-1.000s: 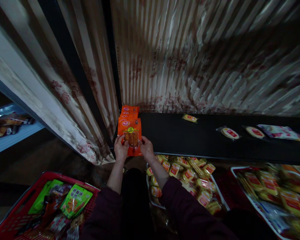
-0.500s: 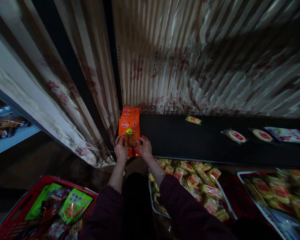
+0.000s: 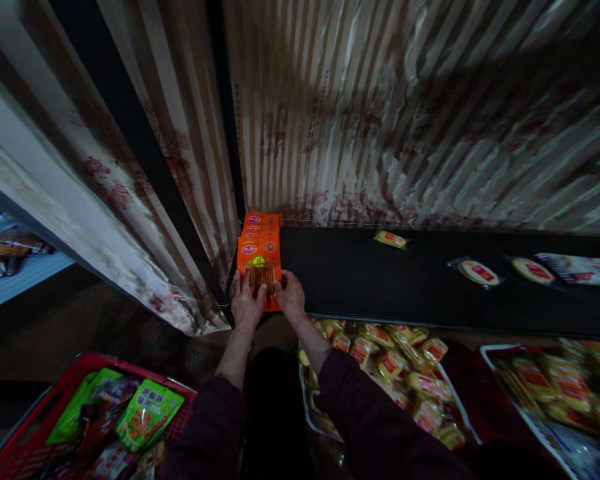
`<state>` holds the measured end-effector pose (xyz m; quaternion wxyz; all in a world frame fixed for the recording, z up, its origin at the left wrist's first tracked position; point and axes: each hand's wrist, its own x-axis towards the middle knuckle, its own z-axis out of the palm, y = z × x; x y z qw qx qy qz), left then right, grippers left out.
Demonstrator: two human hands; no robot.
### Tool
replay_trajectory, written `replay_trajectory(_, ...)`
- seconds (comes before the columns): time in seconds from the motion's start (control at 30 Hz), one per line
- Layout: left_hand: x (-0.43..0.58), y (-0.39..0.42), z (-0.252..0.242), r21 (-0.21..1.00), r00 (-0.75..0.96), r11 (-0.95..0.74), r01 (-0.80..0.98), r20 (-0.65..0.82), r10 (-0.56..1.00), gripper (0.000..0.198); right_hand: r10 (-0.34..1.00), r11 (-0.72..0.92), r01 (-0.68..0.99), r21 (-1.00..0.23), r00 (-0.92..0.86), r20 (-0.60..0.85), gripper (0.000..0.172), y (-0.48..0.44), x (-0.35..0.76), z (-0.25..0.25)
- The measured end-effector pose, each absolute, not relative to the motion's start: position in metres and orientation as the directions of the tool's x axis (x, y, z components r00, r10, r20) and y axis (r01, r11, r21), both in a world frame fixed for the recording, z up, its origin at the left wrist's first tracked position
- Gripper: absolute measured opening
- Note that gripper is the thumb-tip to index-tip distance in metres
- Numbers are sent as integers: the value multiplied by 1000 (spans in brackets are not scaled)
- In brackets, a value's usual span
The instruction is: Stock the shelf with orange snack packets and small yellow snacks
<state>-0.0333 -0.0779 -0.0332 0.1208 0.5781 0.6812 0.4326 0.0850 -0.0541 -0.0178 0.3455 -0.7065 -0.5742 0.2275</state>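
While the left hand [image 3: 247,303] grips one edge of the front orange snack packet [image 3: 258,251], the right hand [image 3: 291,295] holds the other. That packet is at the left end of the black shelf [image 3: 340,280].

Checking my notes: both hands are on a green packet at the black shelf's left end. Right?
Not green: the head view shows an orange packet. The left hand and right hand are on it, at the left end of the black shelf.
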Motion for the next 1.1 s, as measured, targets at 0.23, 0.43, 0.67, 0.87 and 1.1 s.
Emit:
replay_trajectory(0.23, -34, -78, -34, 680, -249, -47, 732, 332, 910, 66, 970, -132, 659, -740, 239, 40, 32, -52, 84, -16)
replay_trajectory(0.43, -34, -73, -33, 668, -242, -45, 743, 330, 913, 66, 973, -140, 705, -695, 228, 35, 31, -50, 84, -14)
replay_trajectory(0.67, -35, -68, -33, 675, -248, -21, 738, 301, 921, 69, 973, -161, 737, -657, 230, 19, 28, -46, 82, -11)
replay_trajectory(0.87, -40, -62, -33, 687, -227, -45, 725, 300, 927, 68, 974, -167, 777, -607, 225, 20, 27, -44, 79, -11)
replay_trajectory(1.1, -42, -59, -34, 657, -210, -64, 751, 330, 920, 67, 980, -169, 789, -591, 198, -16, 29, -42, 78, -6)
